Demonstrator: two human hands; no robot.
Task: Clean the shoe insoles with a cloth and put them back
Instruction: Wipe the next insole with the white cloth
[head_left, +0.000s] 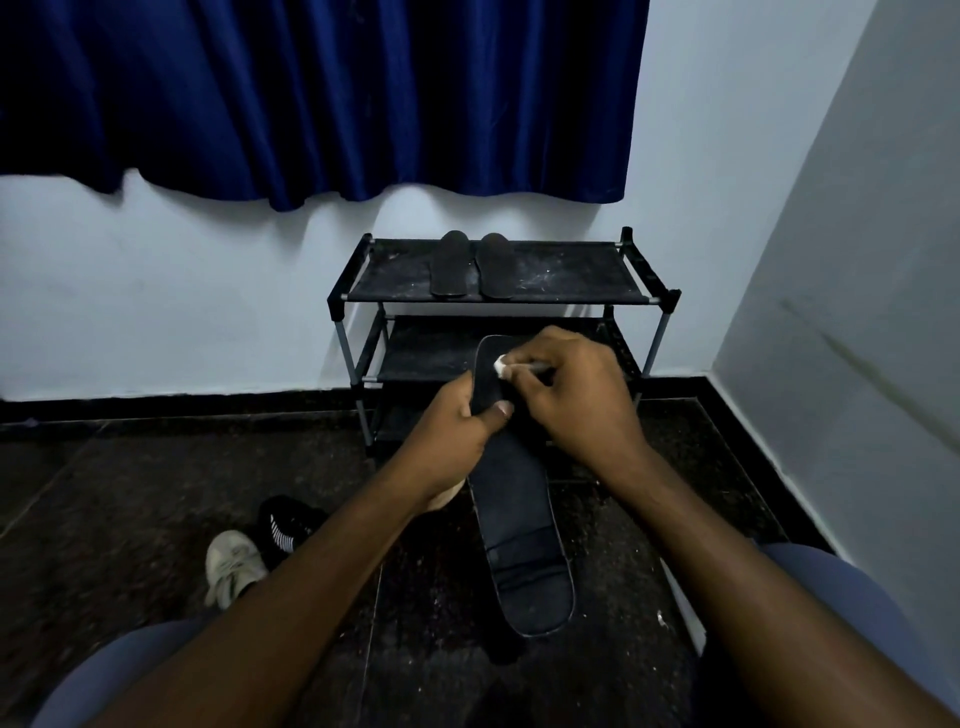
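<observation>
Left hand (457, 415) grips the dark insole (524, 530) a little above its middle, fingers wrapped round the left edge, thumb flat on the top face. Right hand (576, 389) has its fingers curled and pinches a small white cloth (501, 365), pressing it onto the insole's far end. The insole is held in the air in front of the person, between the knees, tilted with the far end up near the rack and the near end low over the floor (156, 467). Black shoe rack (571, 275) stands against the wall behind the hands. On its dusty top shelf lie two more dark insoles side by side, the left rack insole (451, 265) and the right rack insole (496, 265), close together; I cannot tell if they touch. On the floor to the left lie a white sneaker (234, 564) and just behind it a black shoe (288, 519) with white stripes, partly hidden by the left forearm. A pale shape sits under the left wrist; I cannot tell what it is. Blue curtain (322, 93) hangs above the rack.
</observation>
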